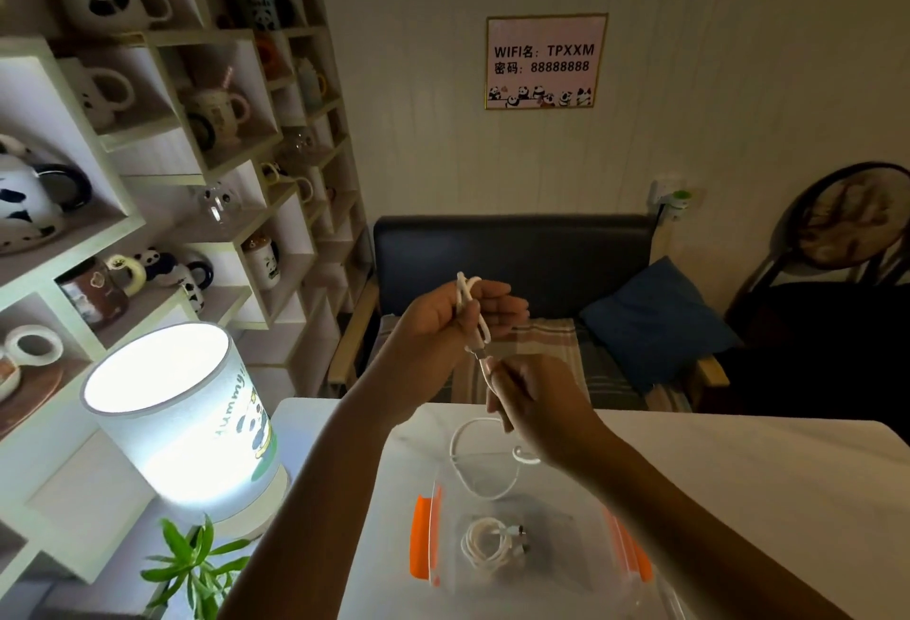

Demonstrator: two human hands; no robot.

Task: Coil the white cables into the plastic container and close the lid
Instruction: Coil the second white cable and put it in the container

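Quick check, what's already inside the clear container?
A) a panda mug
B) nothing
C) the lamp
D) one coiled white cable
D: one coiled white cable lies on the bottom of the clear container, while the left hand and right hand hold a second cable above the table.

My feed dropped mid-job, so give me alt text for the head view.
Both hands hold a white cable above the table: the left hand grips its coiled loops, the right hand pinches the trailing end. Below, an open clear container with orange latches holds another coiled cable; a lit lamp stands left.
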